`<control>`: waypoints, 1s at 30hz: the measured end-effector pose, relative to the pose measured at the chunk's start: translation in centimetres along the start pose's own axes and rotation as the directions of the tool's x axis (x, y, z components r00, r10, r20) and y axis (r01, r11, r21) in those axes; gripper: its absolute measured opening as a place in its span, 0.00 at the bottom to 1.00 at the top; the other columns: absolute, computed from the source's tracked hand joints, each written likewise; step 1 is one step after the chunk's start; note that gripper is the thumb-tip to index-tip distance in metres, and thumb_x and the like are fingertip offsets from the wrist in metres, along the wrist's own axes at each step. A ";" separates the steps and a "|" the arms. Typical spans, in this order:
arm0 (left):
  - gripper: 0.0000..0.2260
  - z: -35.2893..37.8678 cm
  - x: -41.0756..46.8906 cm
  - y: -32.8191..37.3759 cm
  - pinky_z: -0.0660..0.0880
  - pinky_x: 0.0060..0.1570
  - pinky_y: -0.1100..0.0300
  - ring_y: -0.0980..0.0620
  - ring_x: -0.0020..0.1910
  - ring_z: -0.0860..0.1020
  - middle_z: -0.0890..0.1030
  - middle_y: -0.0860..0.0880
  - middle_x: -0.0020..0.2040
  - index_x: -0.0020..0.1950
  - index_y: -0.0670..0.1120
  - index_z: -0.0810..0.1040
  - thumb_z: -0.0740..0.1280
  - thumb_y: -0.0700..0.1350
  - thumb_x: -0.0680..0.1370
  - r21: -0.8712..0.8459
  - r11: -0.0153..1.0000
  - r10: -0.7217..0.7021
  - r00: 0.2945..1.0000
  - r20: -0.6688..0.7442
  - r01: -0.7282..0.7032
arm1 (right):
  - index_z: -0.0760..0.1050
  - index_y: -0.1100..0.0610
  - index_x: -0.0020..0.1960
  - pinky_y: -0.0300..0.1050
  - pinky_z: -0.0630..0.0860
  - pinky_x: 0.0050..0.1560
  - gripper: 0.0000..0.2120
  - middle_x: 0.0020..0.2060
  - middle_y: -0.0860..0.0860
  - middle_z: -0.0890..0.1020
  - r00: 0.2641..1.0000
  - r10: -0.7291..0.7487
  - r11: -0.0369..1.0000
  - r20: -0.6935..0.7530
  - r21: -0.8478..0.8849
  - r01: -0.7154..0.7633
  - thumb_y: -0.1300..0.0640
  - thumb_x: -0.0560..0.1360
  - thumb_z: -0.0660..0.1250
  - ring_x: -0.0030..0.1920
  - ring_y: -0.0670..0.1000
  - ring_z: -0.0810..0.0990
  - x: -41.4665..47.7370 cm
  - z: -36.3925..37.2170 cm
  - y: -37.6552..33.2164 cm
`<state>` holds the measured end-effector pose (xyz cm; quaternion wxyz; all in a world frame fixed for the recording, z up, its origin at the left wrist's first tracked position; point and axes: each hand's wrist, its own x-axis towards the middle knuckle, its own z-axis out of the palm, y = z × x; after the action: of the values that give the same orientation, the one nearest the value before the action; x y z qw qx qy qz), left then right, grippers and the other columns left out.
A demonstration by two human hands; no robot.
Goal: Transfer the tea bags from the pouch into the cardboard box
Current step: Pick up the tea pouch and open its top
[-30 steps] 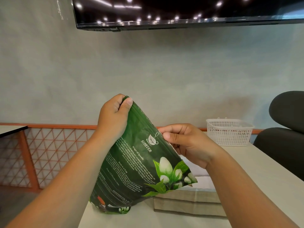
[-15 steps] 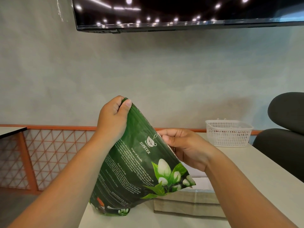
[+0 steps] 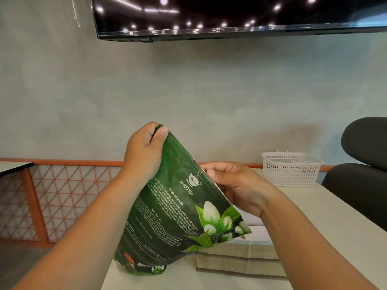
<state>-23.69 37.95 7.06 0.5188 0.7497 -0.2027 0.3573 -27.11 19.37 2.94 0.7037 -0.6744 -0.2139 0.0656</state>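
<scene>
1. Hands. I am observing the left hand (image 3: 144, 151) pinching the topmost corner of the pouch (image 3: 173, 216), with the thumb pressing the front face against the curled fingers behind it. The right hand (image 3: 236, 185) is gripping the pouch's right edge lower down: the thumb is lying on the printed face and the fingers are curling round behind the edge. Both forearms are reaching in from the bottom of the view.

2. Pouch. The dark green pouch is hanging tilted between the two hands, with its printed side facing me. Its lowest corner is sitting at the table's near-left edge; I cannot tell whether it is touching the surface. Its lower right corner is overlapping the cardboard box (image 3: 236, 260) in the view.

3. Box. The cardboard box is resting on the pale table (image 3: 335, 216), just right of the pouch and beneath the right forearm. A white interior is showing at its top.

4. Surroundings. A white plastic basket (image 3: 291, 170) is standing at the far end of the table, well apart from the box. A dark chair (image 3: 364, 164) is standing to the right. An orange lattice railing (image 3: 62, 195) is running along the wall at left, and a dark screen (image 3: 230, 13) is hanging above.
</scene>
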 end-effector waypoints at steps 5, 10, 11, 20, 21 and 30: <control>0.13 0.2 0.0 0.0 0.67 0.34 0.59 0.55 0.33 0.69 0.71 0.52 0.32 0.35 0.50 0.70 0.58 0.45 0.80 0.005 1.000 0.001 1.000 0.001 -0.001 | 0.81 0.56 0.51 0.47 0.70 0.46 0.15 0.46 0.57 0.82 0.998 0.034 0.999 -0.052 0.023 -0.032 0.56 0.66 0.67 0.51 0.59 0.74 -0.2 0.0 0.0; 0.14 0.3 0.0 -0.1 0.66 0.33 0.59 0.54 0.32 0.69 0.71 0.52 0.32 0.35 0.50 0.70 0.58 0.45 0.80 0.002 1.000 0.011 1.000 -0.001 -0.011 | 0.82 0.55 0.49 0.49 0.70 0.49 0.08 0.46 0.58 0.82 0.999 0.040 0.999 -0.029 -0.036 -0.041 0.61 0.74 0.65 0.47 0.58 0.76 -0.5 0.2 -0.1; 0.14 0.3 0.0 -0.1 0.66 0.34 0.58 0.54 0.32 0.69 0.71 0.52 0.32 0.35 0.50 0.70 0.58 0.45 0.80 0.000 1.000 0.012 1.000 -0.003 -0.012 | 0.82 0.56 0.48 0.48 0.71 0.47 0.09 0.45 0.57 0.83 0.999 0.038 0.998 -0.033 -0.042 -0.040 0.62 0.75 0.63 0.45 0.56 0.78 -0.5 0.2 -0.1; 0.14 -0.5 0.9 -1.2 0.67 0.36 0.56 0.52 0.33 0.69 0.70 0.51 0.32 0.35 0.48 0.71 0.58 0.47 0.80 -0.003 0.999 -0.034 0.999 -0.039 0.034 | 0.81 0.54 0.51 0.57 0.70 0.54 0.13 0.51 0.59 0.80 1.000 0.001 0.997 -0.024 -0.072 -0.003 0.54 0.67 0.68 0.51 0.60 0.75 -1.6 -0.6 0.1; 0.13 -0.6 1.1 -1.4 0.67 0.36 0.55 0.51 0.34 0.69 0.70 0.50 0.32 0.36 0.48 0.71 0.58 0.47 0.80 -0.011 0.999 -0.040 0.998 -0.045 0.039 | 0.82 0.52 0.50 0.57 0.68 0.54 0.13 0.50 0.60 0.80 1.000 -0.006 0.996 -0.019 -0.085 0.004 0.55 0.66 0.69 0.51 0.60 0.73 -1.6 -0.8 0.2; 0.14 -0.7 1.5 -1.9 0.66 0.36 0.57 0.53 0.32 0.68 0.70 0.51 0.31 0.34 0.50 0.70 0.58 0.46 0.80 -0.024 0.999 -0.050 0.997 -0.064 0.048 | 0.82 0.53 0.49 0.55 0.64 0.50 0.29 0.48 0.63 0.76 0.999 -0.041 0.993 -0.009 -0.112 0.039 0.39 0.53 0.78 0.49 0.59 0.70 -1.5 -0.9 0.5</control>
<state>-21.64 39.37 7.14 0.5422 0.7367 -0.1715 0.3659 -28.04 18.02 2.11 0.6673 -0.7086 -0.2266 0.0355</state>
